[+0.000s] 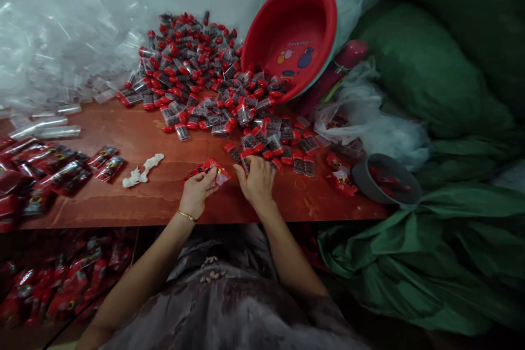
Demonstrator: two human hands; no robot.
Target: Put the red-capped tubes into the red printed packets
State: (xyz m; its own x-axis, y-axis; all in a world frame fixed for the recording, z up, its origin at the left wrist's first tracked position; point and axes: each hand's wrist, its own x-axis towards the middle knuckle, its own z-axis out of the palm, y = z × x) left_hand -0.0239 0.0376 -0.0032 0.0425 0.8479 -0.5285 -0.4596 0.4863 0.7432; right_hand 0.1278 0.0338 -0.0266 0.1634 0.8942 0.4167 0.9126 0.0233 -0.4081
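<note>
My left hand (196, 194), with a gold bangle at the wrist, pinches a red printed plastic packet (211, 167) just above the table. At the near edge of a large heap, my right hand (258, 179) has its fingers curled over a small clear container with a red cap (245, 161). Its fingertips are partly hidden, and the thumb lies along the left side. Many similar red-capped containers (192, 65) with dark contents are heaped beyond both hands.
A red basin (303, 22) leans tilted behind the heap. Filled red packets (41, 175) lie at left, near a crumpled white scrap (143, 170). At right are a grey bowl (361, 175) and green sacks (426, 65). Clear plastic (61, 27) is piled back left.
</note>
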